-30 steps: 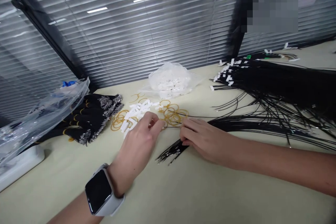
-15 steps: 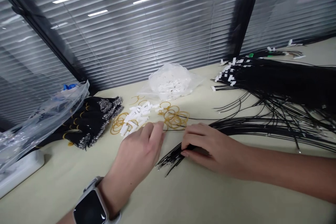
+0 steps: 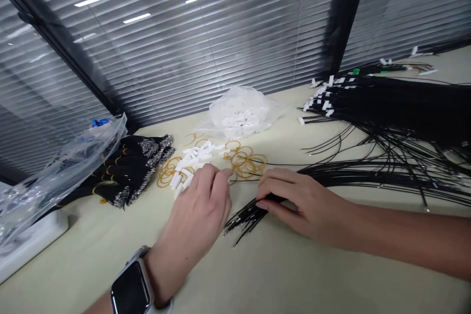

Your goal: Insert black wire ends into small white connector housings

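Note:
My right hand [image 3: 300, 201] is closed around a bundle of thin black wires [image 3: 248, 217], thumb and fingers pinching it. The wires' bare silvery ends fan out toward the lower left, and their length trails off to the right behind the hand. My left hand [image 3: 202, 206], with a watch on the wrist, has its fingers curled shut beside loose white connector housings [image 3: 198, 153]. A thin black wire runs from near its fingertips toward the right hand, but what the fingers hold is hidden. Yellow rubber bands [image 3: 248, 163] lie just beyond both hands.
A clear bag of white housings [image 3: 239, 113] sits at the back by the blinds. At right lies a large heap of black wires [image 3: 405, 108] with white ends. Rubber-banded black wire bundles [image 3: 125, 162], a plastic bag [image 3: 69, 162] and a white tray [image 3: 40, 238] are at left.
The view has shifted slightly. Both hands keep nearly the same places, the right one still on the wire bundle and the left still curled near the white housings.

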A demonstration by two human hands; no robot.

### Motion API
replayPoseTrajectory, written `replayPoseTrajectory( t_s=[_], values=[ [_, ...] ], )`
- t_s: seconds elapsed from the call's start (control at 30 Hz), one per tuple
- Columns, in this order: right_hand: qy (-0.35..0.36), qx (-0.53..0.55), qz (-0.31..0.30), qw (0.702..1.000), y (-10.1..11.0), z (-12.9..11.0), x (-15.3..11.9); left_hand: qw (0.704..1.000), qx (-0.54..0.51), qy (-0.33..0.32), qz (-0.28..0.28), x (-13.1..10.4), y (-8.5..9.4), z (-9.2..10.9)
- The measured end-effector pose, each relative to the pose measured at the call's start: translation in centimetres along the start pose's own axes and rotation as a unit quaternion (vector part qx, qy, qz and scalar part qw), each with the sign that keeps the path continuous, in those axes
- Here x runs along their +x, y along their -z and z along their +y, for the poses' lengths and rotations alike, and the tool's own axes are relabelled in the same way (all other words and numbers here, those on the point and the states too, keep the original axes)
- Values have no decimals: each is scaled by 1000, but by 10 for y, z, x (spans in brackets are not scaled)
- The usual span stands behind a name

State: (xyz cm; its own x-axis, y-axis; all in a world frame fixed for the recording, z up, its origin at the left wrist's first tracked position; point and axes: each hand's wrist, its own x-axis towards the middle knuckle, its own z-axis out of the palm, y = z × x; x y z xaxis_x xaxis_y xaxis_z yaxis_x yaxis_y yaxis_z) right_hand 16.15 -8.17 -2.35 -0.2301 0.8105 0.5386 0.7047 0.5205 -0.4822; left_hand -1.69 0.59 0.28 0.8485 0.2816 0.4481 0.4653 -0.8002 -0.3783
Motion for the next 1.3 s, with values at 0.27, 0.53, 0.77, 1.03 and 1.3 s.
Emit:
replayPoseTrajectory(
  t_s=[0.27,0.53,0.77,1.03,1.3],
  values=[
    [9,-18,15,1000,0,8,1,995,-87,-24,-38,-4,-5,-3],
    [-69,15,32,997,7,0,4,943,-321,91,-6,-1,-12,-11],
    [-102,-3,58,993,7,8,4,774,-577,252,-69,2,-18,-13],
    [-188,-3,76,979,9,11,3,634,-715,279,-95,5,-21,-17],
    [-128,-31,75,988,10,10,4,664,-684,283,-104,5,-22,-15]
  ],
)
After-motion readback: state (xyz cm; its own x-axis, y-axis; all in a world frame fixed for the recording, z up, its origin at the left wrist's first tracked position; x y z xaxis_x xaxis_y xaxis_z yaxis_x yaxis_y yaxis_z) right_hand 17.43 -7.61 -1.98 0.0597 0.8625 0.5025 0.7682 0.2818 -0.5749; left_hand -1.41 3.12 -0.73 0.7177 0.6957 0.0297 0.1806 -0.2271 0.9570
